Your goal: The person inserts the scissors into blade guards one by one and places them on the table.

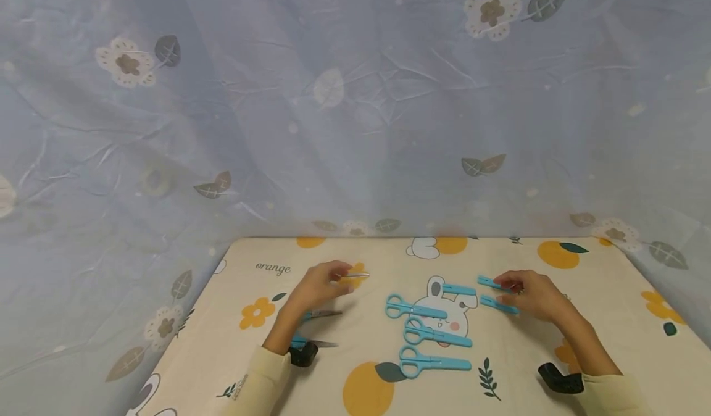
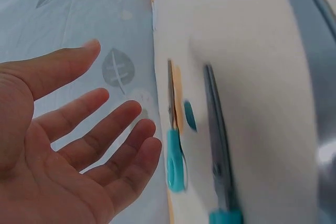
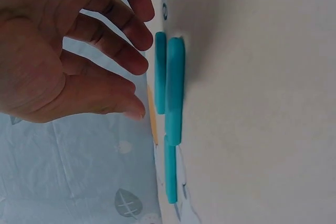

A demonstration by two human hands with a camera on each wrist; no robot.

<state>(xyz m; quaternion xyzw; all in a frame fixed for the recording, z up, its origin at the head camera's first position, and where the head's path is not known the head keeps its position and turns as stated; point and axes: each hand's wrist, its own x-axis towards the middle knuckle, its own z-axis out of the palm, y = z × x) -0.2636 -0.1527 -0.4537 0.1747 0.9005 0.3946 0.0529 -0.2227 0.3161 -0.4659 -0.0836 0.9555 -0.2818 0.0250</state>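
My left hand (image 1: 324,285) hovers at the left, fingers spread and holding nothing. Just past its fingertips shows a metal scissor blade (image 1: 358,274); its handle is hidden behind the hand. Bare-bladed scissors with teal handles (image 1: 299,342) lie below that hand, and the left wrist view shows scissors (image 2: 176,156) beside the fingers. On the right, my right hand (image 1: 530,292) is held loosely over two teal blade covers (image 1: 498,305). The right wrist view has its fingers apart from the nearest cover (image 3: 175,93), with nothing between them.
Three covered teal scissors (image 1: 436,363) lie in a column at the middle, handles to the left. Another blade cover (image 1: 458,289) lies above them. The printed tablecloth (image 1: 328,391) ends at a hanging patterned curtain (image 1: 355,126).
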